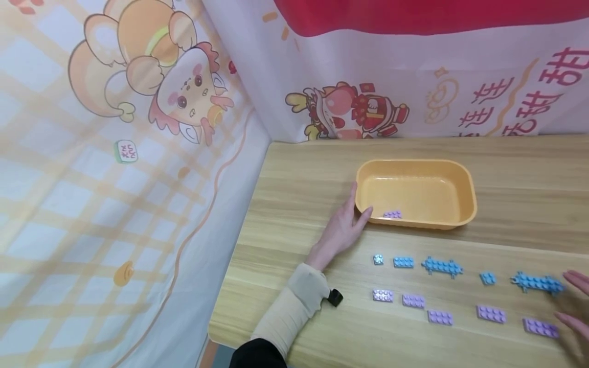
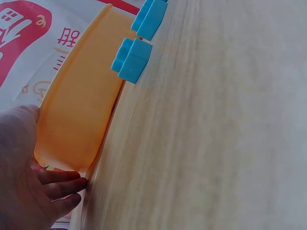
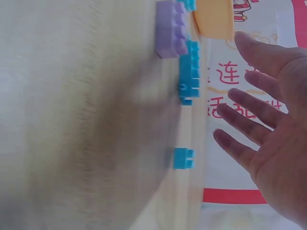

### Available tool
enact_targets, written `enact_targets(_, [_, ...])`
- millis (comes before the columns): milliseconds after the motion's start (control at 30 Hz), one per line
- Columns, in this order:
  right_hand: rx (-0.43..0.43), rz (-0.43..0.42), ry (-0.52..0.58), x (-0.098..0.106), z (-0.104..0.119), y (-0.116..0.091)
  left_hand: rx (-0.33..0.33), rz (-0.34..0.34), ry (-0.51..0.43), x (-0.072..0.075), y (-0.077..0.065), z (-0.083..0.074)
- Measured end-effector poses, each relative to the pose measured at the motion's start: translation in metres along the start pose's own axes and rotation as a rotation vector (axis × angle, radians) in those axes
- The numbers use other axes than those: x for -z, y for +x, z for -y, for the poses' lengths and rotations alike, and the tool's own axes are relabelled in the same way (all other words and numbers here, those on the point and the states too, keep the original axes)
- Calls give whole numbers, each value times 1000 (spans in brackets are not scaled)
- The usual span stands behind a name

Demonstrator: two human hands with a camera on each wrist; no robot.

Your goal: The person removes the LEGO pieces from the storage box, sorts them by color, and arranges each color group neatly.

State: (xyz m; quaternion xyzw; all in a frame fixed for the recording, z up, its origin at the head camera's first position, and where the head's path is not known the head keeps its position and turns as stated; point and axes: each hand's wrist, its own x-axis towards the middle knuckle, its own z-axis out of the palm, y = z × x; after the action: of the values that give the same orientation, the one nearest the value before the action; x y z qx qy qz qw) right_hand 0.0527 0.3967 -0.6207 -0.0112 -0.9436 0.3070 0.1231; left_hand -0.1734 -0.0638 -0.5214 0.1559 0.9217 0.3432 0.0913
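Observation:
My left hand (image 1: 342,230) touches the near left corner of a yellow-orange plastic bin (image 1: 416,225), its thumb at the front rim and its fingers along the left end. One purple building brick (image 1: 392,214) lies inside the bin. At the right edge of the head view, my right hand (image 1: 577,301) is partly cut off, beside a blue brick with side pegs (image 1: 537,282) and a purple brick (image 1: 540,327). Seen from the right wrist, that right hand (image 3: 273,110) has spread fingers and holds nothing.
Before the bin runs a row of blue bricks, including a small one (image 1: 378,259) and a pegged one (image 1: 442,267). Nearer me is a row of purple bricks (image 1: 440,317). Printed cloth (image 1: 184,153) hangs along the wooden table's (image 1: 294,184) left and back edges.

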Motion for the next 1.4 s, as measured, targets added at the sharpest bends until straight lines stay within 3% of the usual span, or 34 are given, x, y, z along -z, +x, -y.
enact_targets(133, [-6, -16, -1, 2, -3, 11, -11, -5, -4, -1, 0, 0])
enact_targets(267, [-11, -52, 31, 4, 9, 19, -18, -6, -4, -2, 0, 1])
enact_targets(400, [111, -124, 82, 13, 38, 36, -12, -5, -7, -1, 0, 1])
enact_targets(500, [260, -147, 88, 22, 72, 54, -4, -5, -9, -1, 0, 1])
enact_targets(633, [400, -133, 111, 26, 113, 79, -5, -4, -5, -2, 1, 3])
enact_targets(767, [457, -106, 126, 24, 133, 101, -3, -7, -6, -2, 1, 3])
enact_targets(1133, [455, -26, 33, 13, 155, 139, -23, -7, -1, 0, 0, 0])
enact_targets(1300, [365, 57, 20, 13, 167, 155, -19, -5, 6, 0, 0, 1])
enact_targets(1400, [362, 83, 18, 11, 172, 164, -19, -5, 9, 0, 0, 3])
